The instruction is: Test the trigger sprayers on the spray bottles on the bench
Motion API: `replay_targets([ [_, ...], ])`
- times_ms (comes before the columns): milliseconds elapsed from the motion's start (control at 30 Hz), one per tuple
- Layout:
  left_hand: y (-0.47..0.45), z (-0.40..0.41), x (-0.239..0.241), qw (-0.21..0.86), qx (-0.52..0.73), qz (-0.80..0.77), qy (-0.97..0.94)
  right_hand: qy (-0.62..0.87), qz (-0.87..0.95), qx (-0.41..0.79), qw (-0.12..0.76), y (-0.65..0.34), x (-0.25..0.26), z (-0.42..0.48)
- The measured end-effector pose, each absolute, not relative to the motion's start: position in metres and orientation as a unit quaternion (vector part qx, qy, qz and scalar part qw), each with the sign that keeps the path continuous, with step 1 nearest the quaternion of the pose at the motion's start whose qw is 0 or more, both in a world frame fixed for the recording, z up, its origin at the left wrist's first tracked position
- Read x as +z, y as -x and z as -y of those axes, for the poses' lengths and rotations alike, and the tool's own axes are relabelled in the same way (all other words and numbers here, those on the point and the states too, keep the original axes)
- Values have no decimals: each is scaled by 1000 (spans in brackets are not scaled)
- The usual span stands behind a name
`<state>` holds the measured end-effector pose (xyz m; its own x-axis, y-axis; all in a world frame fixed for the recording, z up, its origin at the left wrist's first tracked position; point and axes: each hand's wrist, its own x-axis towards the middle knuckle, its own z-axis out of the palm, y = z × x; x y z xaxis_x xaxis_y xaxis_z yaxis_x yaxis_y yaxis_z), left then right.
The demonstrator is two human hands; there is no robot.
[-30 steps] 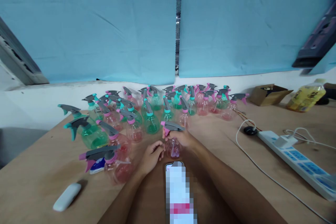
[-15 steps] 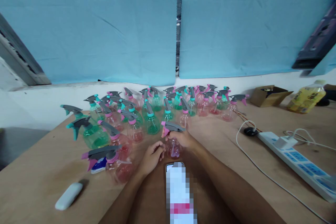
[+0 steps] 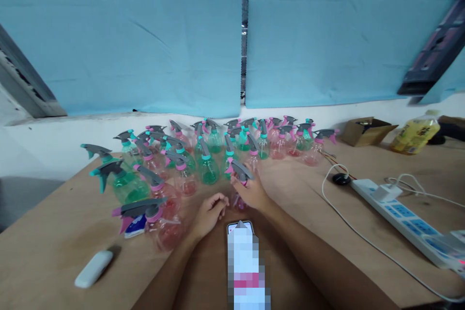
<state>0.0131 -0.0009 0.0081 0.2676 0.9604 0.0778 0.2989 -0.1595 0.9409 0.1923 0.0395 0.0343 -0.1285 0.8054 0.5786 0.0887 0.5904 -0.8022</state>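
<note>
My right hand (image 3: 251, 193) is wrapped around the neck of a pink spray bottle (image 3: 239, 202) with a grey and pink trigger head. The hand hides much of that bottle. To its left, my left hand (image 3: 211, 212) rests with fingers curled in and nothing showing in them. Several more spray bottles stand beyond and to the left, among them a green one (image 3: 209, 172) with a teal collar and a pink one (image 3: 169, 230) near my left forearm. A phone (image 3: 240, 226), mostly blurred out, lies between my forearms.
At the left are a white oblong case (image 3: 93, 269) and a blue and white packet (image 3: 135, 227). A white power strip (image 3: 403, 220) with plugs and cables (image 3: 339, 218) stretches along the right. Behind it are a cardboard box (image 3: 367, 133) and a yellow-labelled bottle (image 3: 416, 133).
My right hand has shifted its hold lower and around the front of the bottle's neck. The trigger head has turned, its grey back now pointing toward the lower right. My left hand has hardly moved.
</note>
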Motion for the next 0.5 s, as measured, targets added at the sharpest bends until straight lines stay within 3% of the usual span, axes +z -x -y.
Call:
replay_targets([
  [500,-16,4,13,434,362,-483,-669,502,596,1,627,-300,2,-70],
])
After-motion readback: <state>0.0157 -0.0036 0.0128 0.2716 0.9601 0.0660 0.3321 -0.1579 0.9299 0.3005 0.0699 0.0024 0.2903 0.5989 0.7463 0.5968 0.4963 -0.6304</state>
